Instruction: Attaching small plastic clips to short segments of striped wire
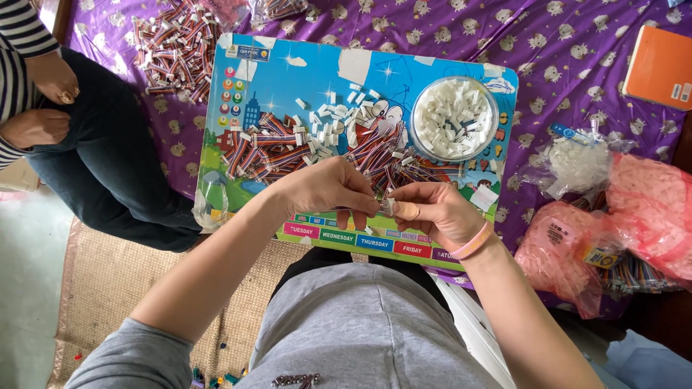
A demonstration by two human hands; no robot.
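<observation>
On the board (288,65) the wires (274,148) lie left, the bowl (455,117) of connectors (450,115) right, loose connectors (328,119) between them, both hands (328,189) (432,212) meeting at its near edge, bags (620,216) off right, another person (94,151) left.

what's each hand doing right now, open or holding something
Left hand: shut, fingertips pinching the small wire piece over the blue tray.
Right hand: shut on the same wire piece.

A bright blue cartoon-printed tray (288,72) is covered with multicoloured striped wire bundles (263,148) and white connectors (454,115). A purple cloth (577,43) is patterned with small pale animals. Pink bags (649,202) and an orange book (659,68) are seen.
</observation>
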